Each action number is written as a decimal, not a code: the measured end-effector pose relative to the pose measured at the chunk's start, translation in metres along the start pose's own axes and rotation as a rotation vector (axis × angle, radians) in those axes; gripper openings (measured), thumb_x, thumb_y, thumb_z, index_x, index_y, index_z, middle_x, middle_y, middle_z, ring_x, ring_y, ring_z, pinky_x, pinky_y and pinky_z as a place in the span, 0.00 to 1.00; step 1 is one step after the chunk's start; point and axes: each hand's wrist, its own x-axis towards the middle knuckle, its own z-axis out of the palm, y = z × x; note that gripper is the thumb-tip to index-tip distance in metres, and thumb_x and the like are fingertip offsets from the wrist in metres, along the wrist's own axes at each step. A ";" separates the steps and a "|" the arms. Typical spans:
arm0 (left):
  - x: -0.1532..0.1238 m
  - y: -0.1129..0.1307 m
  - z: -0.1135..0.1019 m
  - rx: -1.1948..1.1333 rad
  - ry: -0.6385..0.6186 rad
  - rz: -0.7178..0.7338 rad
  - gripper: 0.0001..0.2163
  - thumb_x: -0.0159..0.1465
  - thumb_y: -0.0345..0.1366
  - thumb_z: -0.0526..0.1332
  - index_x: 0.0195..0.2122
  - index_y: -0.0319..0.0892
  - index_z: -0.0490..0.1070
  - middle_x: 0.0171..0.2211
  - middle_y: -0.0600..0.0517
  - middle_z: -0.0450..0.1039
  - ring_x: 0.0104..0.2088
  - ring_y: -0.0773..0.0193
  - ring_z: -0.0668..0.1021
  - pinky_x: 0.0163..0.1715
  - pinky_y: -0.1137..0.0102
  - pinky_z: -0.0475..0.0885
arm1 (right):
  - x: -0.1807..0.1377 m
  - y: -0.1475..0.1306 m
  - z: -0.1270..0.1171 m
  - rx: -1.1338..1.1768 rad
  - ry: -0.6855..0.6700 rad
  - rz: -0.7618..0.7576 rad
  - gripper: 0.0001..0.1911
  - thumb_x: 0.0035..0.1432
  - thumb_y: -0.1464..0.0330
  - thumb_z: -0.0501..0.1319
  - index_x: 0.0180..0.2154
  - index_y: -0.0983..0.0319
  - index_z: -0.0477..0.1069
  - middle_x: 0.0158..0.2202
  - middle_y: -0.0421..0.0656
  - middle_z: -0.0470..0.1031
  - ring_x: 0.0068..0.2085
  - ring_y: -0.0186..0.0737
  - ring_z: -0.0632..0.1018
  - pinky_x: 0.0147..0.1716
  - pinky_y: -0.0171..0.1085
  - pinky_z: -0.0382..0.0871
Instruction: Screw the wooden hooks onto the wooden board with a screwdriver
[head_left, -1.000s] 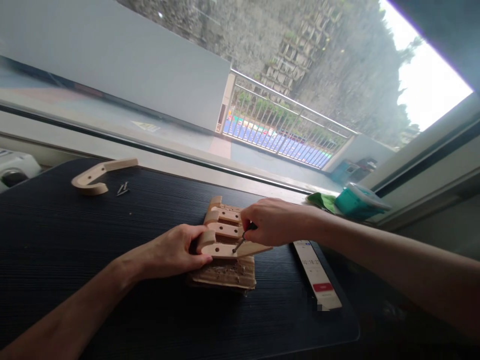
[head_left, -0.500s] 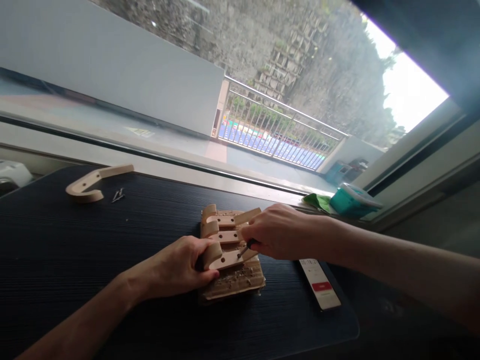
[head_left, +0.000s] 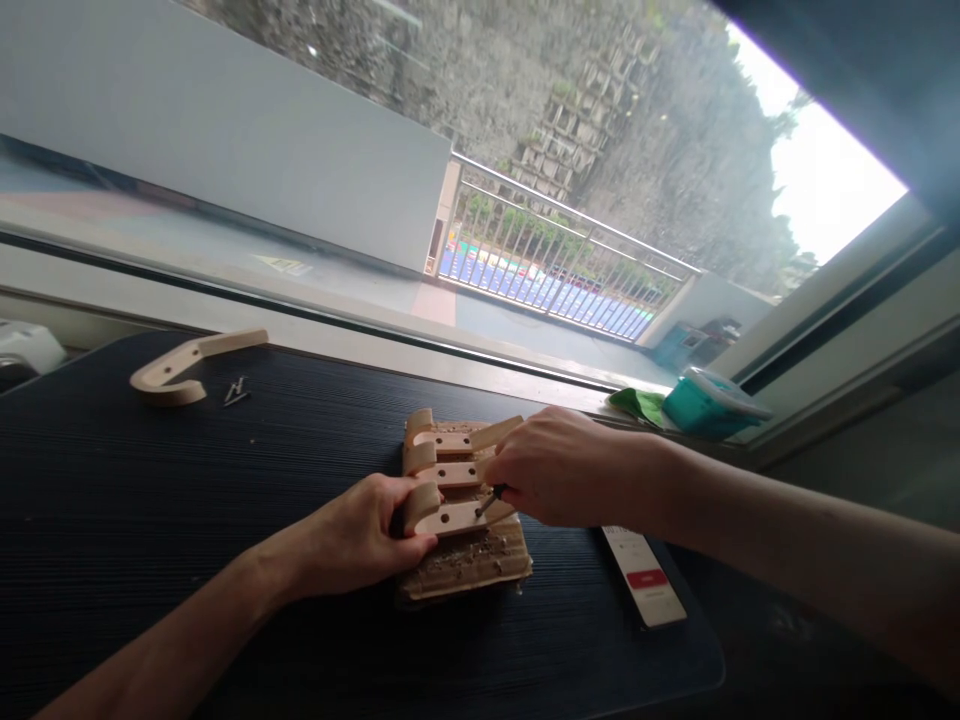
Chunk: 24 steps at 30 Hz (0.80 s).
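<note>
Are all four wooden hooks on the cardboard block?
No, three wooden hooks sit on the cardboard block, while the fourth hook lies on the dark table beside the small screws.

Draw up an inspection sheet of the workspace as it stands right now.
Surface: dark table, fine-grained.
Job's things: three wooden hooks side by side on a brown block; a loose hook and screws off to the left.
Clutter: phone near the table's right end.
Grips: left grip around the nearest hook at its curved end; right grip on a screwdriver, tip at that hook's right-hand hole.
Cables: nothing seen.
Surroundings: pale sill, railing outside, teal container beside a green item.
</note>
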 end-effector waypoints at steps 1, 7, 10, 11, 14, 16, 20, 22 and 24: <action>0.000 -0.001 0.000 -0.007 -0.005 0.007 0.12 0.52 0.43 0.60 0.30 0.39 0.68 0.24 0.56 0.66 0.25 0.68 0.69 0.24 0.75 0.65 | 0.000 0.001 0.000 -0.001 -0.008 -0.007 0.09 0.57 0.74 0.56 0.28 0.63 0.74 0.27 0.42 0.74 0.27 0.34 0.69 0.25 0.36 0.53; 0.003 -0.004 0.000 -0.024 -0.036 0.011 0.12 0.54 0.44 0.60 0.30 0.39 0.68 0.25 0.55 0.68 0.25 0.69 0.69 0.25 0.77 0.66 | 0.004 0.013 -0.004 0.007 -0.060 -0.088 0.09 0.57 0.74 0.56 0.30 0.62 0.74 0.28 0.40 0.75 0.27 0.33 0.69 0.24 0.35 0.53; 0.005 -0.006 0.001 -0.021 -0.027 0.014 0.11 0.54 0.43 0.60 0.29 0.39 0.68 0.25 0.56 0.68 0.25 0.69 0.69 0.25 0.76 0.66 | 0.006 0.012 0.001 -0.061 -0.022 -0.141 0.09 0.55 0.77 0.56 0.29 0.63 0.74 0.30 0.41 0.75 0.28 0.34 0.70 0.25 0.36 0.54; 0.005 -0.007 0.001 -0.019 -0.016 0.016 0.11 0.54 0.43 0.60 0.29 0.39 0.68 0.25 0.56 0.68 0.25 0.68 0.69 0.25 0.76 0.66 | 0.006 0.010 0.003 -0.074 -0.001 -0.150 0.10 0.55 0.78 0.56 0.29 0.63 0.73 0.30 0.41 0.75 0.28 0.34 0.70 0.25 0.36 0.54; 0.006 -0.008 0.004 -0.016 0.003 0.017 0.11 0.54 0.43 0.60 0.29 0.39 0.68 0.24 0.56 0.68 0.25 0.69 0.70 0.25 0.76 0.66 | 0.005 0.004 0.008 -0.047 0.049 -0.134 0.11 0.54 0.79 0.55 0.29 0.62 0.73 0.29 0.41 0.75 0.28 0.35 0.70 0.25 0.37 0.53; 0.006 -0.007 0.005 -0.016 0.005 0.013 0.11 0.55 0.42 0.59 0.29 0.39 0.68 0.25 0.56 0.68 0.25 0.69 0.69 0.25 0.76 0.66 | 0.004 0.003 0.009 -0.006 0.032 -0.087 0.09 0.54 0.77 0.56 0.29 0.62 0.73 0.29 0.41 0.75 0.28 0.35 0.70 0.24 0.37 0.52; 0.005 -0.001 0.003 -0.016 -0.012 0.008 0.10 0.55 0.42 0.59 0.28 0.39 0.67 0.25 0.55 0.68 0.25 0.69 0.69 0.25 0.77 0.66 | 0.006 0.003 0.003 0.098 -0.037 0.051 0.05 0.53 0.73 0.58 0.28 0.62 0.72 0.29 0.40 0.76 0.28 0.35 0.71 0.25 0.36 0.55; 0.004 0.002 0.002 -0.012 -0.016 0.003 0.10 0.55 0.42 0.59 0.28 0.39 0.67 0.25 0.55 0.68 0.25 0.69 0.69 0.25 0.77 0.66 | 0.008 0.001 -0.001 0.145 -0.062 0.109 0.05 0.52 0.71 0.58 0.29 0.62 0.73 0.29 0.41 0.76 0.29 0.35 0.72 0.26 0.35 0.56; 0.004 0.002 0.003 -0.013 -0.010 -0.002 0.10 0.54 0.41 0.59 0.29 0.39 0.68 0.25 0.56 0.67 0.24 0.69 0.69 0.24 0.77 0.66 | 0.010 -0.002 -0.004 0.160 -0.086 0.139 0.05 0.52 0.70 0.58 0.30 0.62 0.73 0.29 0.42 0.76 0.29 0.36 0.72 0.27 0.35 0.57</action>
